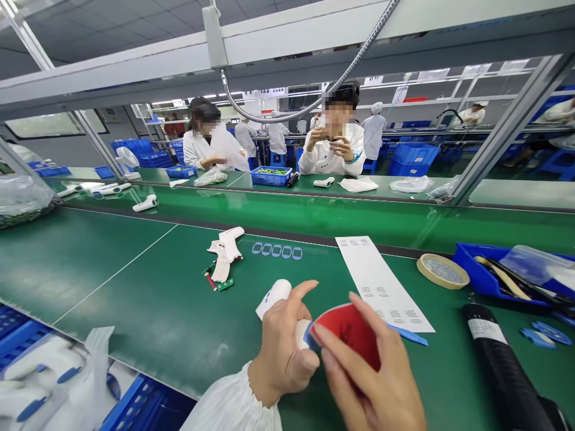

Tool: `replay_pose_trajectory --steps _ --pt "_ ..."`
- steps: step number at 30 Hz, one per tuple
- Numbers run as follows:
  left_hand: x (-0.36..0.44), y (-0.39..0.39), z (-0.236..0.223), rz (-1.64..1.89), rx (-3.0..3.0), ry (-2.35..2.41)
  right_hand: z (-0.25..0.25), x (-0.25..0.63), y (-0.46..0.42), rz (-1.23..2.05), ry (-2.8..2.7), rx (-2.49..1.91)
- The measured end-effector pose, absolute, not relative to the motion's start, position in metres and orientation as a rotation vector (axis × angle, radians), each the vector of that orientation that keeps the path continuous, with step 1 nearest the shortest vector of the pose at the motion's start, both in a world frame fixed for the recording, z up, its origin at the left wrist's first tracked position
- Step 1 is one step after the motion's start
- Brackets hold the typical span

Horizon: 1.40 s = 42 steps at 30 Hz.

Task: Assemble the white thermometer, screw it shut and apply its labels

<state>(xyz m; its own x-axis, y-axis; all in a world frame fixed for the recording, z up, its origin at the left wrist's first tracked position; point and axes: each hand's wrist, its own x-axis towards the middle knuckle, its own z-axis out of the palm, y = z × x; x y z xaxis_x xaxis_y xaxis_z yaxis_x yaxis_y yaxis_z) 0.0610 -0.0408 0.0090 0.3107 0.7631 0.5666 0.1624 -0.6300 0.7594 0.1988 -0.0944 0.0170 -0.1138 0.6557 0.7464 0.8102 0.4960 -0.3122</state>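
My left hand (287,347) is wrapped round a white gun-shaped plastic housing (275,294). Its rounded end with small blue marks sticks out beyond the fingers, and a blue-edged end shows by the thumb. Close against it, my right hand (372,371) pinches a curved red sheet (354,332) with a pale rim; its fingertips reach the blue-edged end. The grip of the housing is hidden by my left palm. Farther forward lie an opened white housing (230,244) with a green circuit board (224,285), and a row of several blue rounded frames (277,251).
On the right are a printed white sheet (381,281), a tape roll (442,271), a blue tool tray (530,275) and a black-handled tool (503,365). A blue crate (135,407) with white housings stands lower left. Two people sit across the green conveyor belt (269,209).
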Motion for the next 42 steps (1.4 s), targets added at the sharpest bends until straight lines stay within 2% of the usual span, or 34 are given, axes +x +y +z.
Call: replay_pose_trajectory --steps 7,21,42 --pt "0.062 -0.042 0.008 1.377 1.894 0.778 0.016 0.194 -0.097 -0.183 -1.702 -1.253" --pt "0.072 -0.046 0.008 1.333 1.438 0.676 0.020 0.187 -0.114 -0.193 -1.773 -1.286" --pt "0.071 -0.044 0.011 1.323 1.542 0.719 0.015 0.189 -0.103 -0.177 -1.779 -1.293"
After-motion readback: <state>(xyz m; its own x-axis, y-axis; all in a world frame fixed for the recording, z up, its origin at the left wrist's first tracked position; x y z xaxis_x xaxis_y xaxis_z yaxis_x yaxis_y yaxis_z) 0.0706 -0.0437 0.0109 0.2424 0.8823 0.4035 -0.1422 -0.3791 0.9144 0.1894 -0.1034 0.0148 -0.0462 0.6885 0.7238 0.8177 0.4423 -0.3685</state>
